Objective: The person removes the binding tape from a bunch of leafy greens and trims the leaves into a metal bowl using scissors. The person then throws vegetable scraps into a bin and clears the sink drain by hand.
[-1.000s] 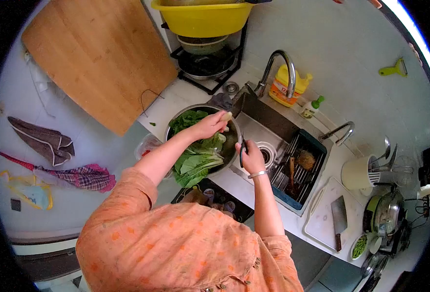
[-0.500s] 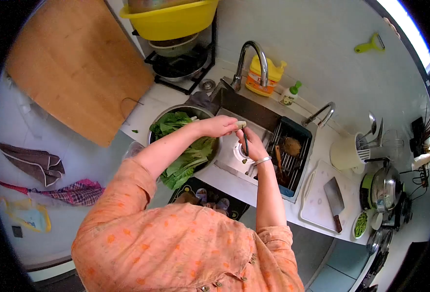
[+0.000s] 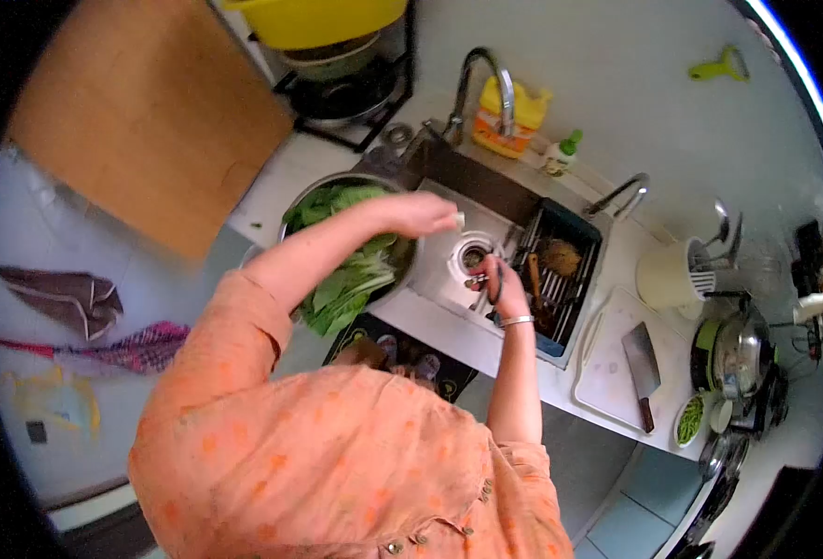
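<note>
My left hand [image 3: 423, 214] is closed over the left part of the sink, with a pale stub of vegetable stem [image 3: 459, 221] poking out past its fingers. Lower and to the right, my right hand [image 3: 509, 296] grips what look like black-handled scissors [image 3: 496, 282]; motion blur hides their blades. Both hands are apart, on either side of the round drain [image 3: 475, 255]. Beneath my left forearm stands a metal bowl [image 3: 292, 207] heaped with green leafy vegetables [image 3: 342, 296]. The steel sink [image 3: 441, 277] lies under both hands.
A dark rack [image 3: 570, 312] with a brush and a brown scrubber fills the sink's right side. Farther right, a cleaver [image 3: 642, 359] lies on a white board [image 3: 607, 373], beside a dish of green pieces [image 3: 689, 419]. Two taps [image 3: 500, 74] rise behind, near a yellow jug [image 3: 514, 116].
My hands have separated: the right one moved down and right with the scissors, away from the stem. The left hand stays above the sink, slightly higher. The view has shifted a little.
</note>
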The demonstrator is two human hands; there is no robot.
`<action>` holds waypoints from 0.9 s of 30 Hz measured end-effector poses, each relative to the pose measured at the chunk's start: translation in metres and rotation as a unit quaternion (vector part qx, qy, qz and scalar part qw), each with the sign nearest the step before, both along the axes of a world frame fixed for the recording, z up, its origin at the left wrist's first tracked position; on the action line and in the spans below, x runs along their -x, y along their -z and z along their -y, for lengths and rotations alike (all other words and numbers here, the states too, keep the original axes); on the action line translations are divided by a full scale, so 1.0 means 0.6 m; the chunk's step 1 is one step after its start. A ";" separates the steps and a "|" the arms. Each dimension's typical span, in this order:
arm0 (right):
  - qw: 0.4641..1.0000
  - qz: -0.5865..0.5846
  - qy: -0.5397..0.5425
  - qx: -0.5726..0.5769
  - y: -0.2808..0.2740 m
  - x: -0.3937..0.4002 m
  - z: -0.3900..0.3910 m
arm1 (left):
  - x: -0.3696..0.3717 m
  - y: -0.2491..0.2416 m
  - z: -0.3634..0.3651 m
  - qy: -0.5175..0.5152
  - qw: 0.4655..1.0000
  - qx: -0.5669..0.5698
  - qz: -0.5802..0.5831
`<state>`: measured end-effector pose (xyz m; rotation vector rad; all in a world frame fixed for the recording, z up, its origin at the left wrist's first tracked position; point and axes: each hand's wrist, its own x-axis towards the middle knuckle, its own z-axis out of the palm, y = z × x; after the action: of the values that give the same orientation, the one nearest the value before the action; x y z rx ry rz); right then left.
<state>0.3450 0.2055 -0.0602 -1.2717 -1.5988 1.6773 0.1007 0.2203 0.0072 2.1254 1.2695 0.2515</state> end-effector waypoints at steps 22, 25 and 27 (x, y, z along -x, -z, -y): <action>0.996 0.054 -0.065 -0.013 0.023 0.018 0.030 | 0.114 0.181 0.079 -0.230 0.919 -0.082 -0.309; 0.996 0.055 -0.074 -0.009 0.001 0.025 0.030 | 0.119 0.187 0.083 -0.185 0.930 -0.124 -0.294; 0.996 0.052 -0.068 -0.022 -0.004 0.030 0.031 | 0.125 0.167 0.097 -0.177 0.930 -0.173 -0.270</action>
<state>0.3272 0.1868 -0.0579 -1.2732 -1.8103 1.6700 0.0258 0.1622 -0.0928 2.3356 2.0689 0.0343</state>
